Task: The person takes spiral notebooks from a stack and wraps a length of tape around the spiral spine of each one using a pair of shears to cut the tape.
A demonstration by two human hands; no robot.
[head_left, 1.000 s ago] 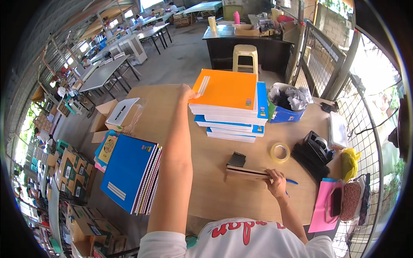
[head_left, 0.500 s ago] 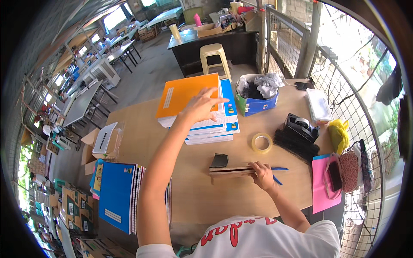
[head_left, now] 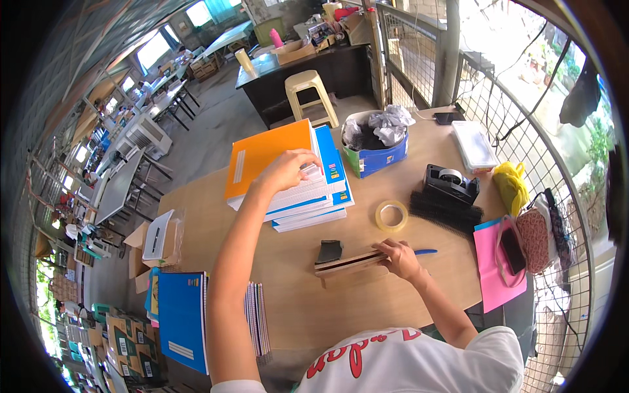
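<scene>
My left hand (head_left: 287, 171) is at the near right corner of a notebook stack, its fingers bent over the edge of the orange notebook (head_left: 272, 145) on top. Blue-covered notebooks (head_left: 333, 169) show below and to the right, page edges toward me. On the table, my right hand (head_left: 398, 260) is closed around the right end of a narrow wooden holder (head_left: 344, 264) with a dark slot along it. A small dark grey piece (head_left: 329, 251) lies against the holder's far left end. Beyond my right fingers sticks out a slim blue object (head_left: 426, 251), mostly hidden.
A roll of clear tape (head_left: 392, 216), black binding combs (head_left: 442, 213) and a tape dispenser (head_left: 452, 185) lie to the right. Behind them stands a blue-green box (head_left: 383, 159) of crumpled plastic. Blue notebooks (head_left: 183, 318) sit at the near left; a pink sheet (head_left: 493, 278) and phone at right.
My left hand has drawn in toward the near right corner of the stack, and its spread fingers have bent together. The right hand stays on the wooden holder. The view has shifted slightly.
</scene>
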